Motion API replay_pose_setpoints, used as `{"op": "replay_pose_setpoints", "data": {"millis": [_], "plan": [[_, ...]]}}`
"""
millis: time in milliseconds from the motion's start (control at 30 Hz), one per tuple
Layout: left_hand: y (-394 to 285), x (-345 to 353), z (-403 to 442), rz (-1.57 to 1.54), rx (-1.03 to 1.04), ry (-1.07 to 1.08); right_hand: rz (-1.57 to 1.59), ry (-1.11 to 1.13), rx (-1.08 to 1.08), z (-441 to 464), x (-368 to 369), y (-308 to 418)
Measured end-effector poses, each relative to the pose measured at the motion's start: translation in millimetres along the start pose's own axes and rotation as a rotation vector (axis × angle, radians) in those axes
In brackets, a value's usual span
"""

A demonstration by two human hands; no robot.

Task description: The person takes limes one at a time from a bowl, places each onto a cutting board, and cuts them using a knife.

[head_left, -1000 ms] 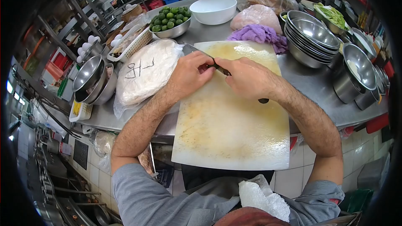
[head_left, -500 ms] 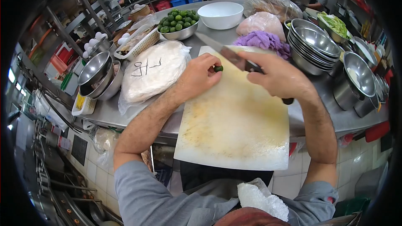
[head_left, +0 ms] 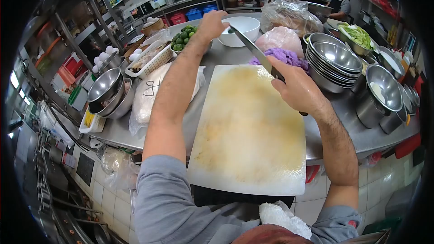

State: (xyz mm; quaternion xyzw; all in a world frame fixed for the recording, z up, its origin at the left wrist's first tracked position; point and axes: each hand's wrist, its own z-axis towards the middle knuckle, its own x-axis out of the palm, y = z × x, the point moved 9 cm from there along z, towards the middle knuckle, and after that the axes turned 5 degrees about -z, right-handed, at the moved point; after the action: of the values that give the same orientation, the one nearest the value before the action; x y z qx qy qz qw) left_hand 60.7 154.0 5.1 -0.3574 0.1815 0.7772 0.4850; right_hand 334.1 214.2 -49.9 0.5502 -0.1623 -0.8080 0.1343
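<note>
My left hand point(head_left: 213, 25) is stretched forward to the left rim of the white bowl point(head_left: 246, 40), its fingers loosely apart. A small dark green lime point(head_left: 230, 30) shows just below the fingertips, against the inside of the bowl, apart from the hand. My right hand point(head_left: 298, 86) grips a kitchen knife point(head_left: 253, 49) by its dark handle, the blade slanting up and left above the far end of the cutting board point(head_left: 248, 131). A metal bowl of green limes point(head_left: 183, 38) stands partly hidden behind my left forearm.
A wrapped white bag point(head_left: 144, 99) lies left of the board. Stacked metal bowls point(head_left: 334, 58) and a purple cloth point(head_left: 285, 58) stand to the right, with a pinkish bagged lump point(head_left: 280, 40) behind. Eggs point(head_left: 106, 54) sit at far left. Another person point(head_left: 341, 4) is at the back right.
My left hand has moved from the board forward to the white bowl with the lime, which has now left the fingers. The knife stays in my right hand, which has shifted slightly.
</note>
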Motion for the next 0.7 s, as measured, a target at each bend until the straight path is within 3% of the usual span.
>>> {"op": "replay_pose_setpoints", "data": {"millis": [100, 133, 200, 300, 400, 500, 567, 700], "plan": [[36.2, -35.0, -1.3, 0.058, -0.042, 0.026, 0.008, 0.1, 0.034, -0.4, 7.6, 1.5], [44.3, -48.8, -6.7, 0.062, -0.046, 0.03, -0.012, 0.055, -0.018, -0.7, 5.3, 5.6], [80.0, -52.8, -23.8, 0.12, -0.26, 0.251, -0.028, 0.011, -0.073, -2.3, 4.9, 9.7], [94.0, -58.5, -45.0, 0.223, -0.286, 0.284, 0.003, -0.066, -0.151, -3.8, 3.9, 18.0], [98.8, -58.2, -53.9, 0.234, -0.343, 0.26, 0.016, -0.018, -0.132, -3.5, 10.7, 17.8], [113.8, -47.1, -55.7, 0.211, -0.391, 0.248, 0.012, -0.105, -0.184, -5.2, 5.9, 19.8], [124.5, -39.6, -56.7, 0.194, -0.401, 0.263, 0.001, -0.023, -0.142, -2.5, 10.1, 17.4], [114.8, -51.3, -61.2, 0.166, -0.383, 0.146, -0.019, -0.022, -0.15, -2.6, 8.2, 19.1]]}}
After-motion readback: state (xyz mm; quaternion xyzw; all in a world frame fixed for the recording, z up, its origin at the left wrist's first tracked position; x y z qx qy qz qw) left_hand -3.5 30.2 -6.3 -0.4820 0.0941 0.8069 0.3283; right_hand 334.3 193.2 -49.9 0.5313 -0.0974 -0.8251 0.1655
